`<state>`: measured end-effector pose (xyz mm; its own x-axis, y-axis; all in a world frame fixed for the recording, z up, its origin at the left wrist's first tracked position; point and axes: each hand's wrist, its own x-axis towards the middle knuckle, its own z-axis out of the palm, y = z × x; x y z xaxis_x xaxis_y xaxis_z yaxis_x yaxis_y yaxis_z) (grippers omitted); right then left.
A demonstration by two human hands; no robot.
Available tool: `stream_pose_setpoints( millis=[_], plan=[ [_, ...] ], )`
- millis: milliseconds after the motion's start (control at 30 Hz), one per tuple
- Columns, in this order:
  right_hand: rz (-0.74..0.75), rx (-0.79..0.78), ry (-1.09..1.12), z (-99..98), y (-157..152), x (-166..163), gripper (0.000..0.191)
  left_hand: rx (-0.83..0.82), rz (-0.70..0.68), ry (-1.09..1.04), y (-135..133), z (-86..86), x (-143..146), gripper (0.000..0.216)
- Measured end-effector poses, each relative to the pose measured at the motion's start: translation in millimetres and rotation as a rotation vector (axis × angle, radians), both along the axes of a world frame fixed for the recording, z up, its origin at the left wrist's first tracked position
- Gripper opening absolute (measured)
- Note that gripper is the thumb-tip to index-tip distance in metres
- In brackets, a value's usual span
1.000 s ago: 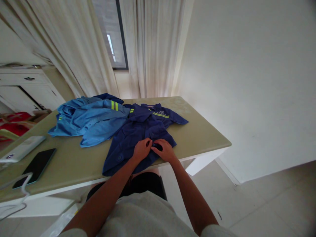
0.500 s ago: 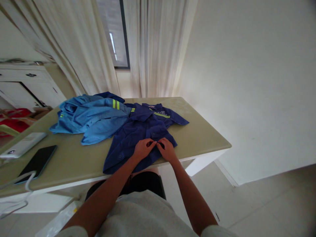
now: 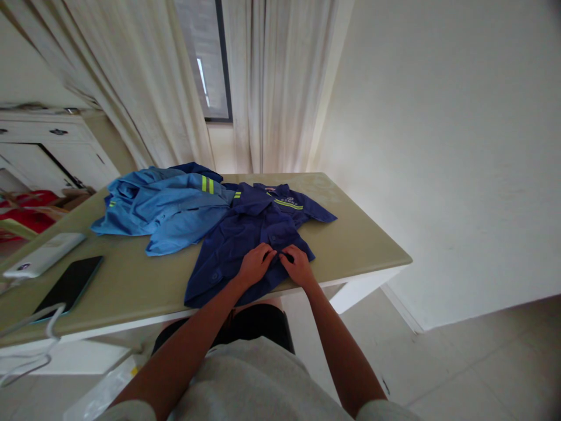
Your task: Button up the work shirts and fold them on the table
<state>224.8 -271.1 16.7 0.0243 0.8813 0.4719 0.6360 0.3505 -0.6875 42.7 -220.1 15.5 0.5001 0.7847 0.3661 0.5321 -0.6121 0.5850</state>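
A dark blue work jacket (image 3: 245, 234) with yellow-green reflective strips lies spread on the table, its lower part by the front edge. My left hand (image 3: 255, 266) is closed on its cloth, thumb and fingers pinched. Close beside it, my right hand (image 3: 298, 266) pinches the same jacket, and the fingertips of both hands almost meet. Whatever small part of the cloth lies between the fingertips is too small to make out. To the left, a lighter blue work garment (image 3: 162, 204) lies crumpled against the dark jacket.
The olive-topped table (image 3: 363, 245) has a black phone (image 3: 70, 286) and a white device (image 3: 44, 255) with a cable (image 3: 52, 324) at its left end. Curtains (image 3: 284, 88) hang behind it, a white wall (image 3: 438, 146) stands at right, and a cabinet (image 3: 48, 140) is at far left.
Both hands stay at the same spot on the dark jacket, with only slight finger movement; their fingertips are slightly further apart. The whole view has shifted a little.
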Motion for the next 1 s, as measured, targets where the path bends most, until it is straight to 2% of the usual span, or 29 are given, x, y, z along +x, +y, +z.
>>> stream_pose_setpoints(
  millis=[133,333,467,633,867,1000],
  plan=[
    [-0.023,0.007,0.064,-2.0,0,4,0.022,0.009,-0.050,0.030,-3,3.7,0,0.033],
    [-0.080,0.030,0.046,-9.2,4,4,0.008,0.074,-0.103,0.093,-4,3.9,-1,0.026],
    [-0.124,0.011,0.000,-13.8,7,3,0.007,0.154,-0.130,0.106,-5,1.0,-2,0.027],
    [-0.098,0.028,-0.008,-15.2,7,5,0.009,0.243,-0.137,0.114,-9,2.6,-2,0.028],
    [-0.048,0.041,0.013,-6.0,-1,2,0.007,0.142,-0.081,0.168,-8,5.4,0,0.034],
    [-0.055,0.062,0.041,-1.7,-4,1,0.009,0.120,-0.062,0.198,-8,4.3,2,0.027]
  ],
)
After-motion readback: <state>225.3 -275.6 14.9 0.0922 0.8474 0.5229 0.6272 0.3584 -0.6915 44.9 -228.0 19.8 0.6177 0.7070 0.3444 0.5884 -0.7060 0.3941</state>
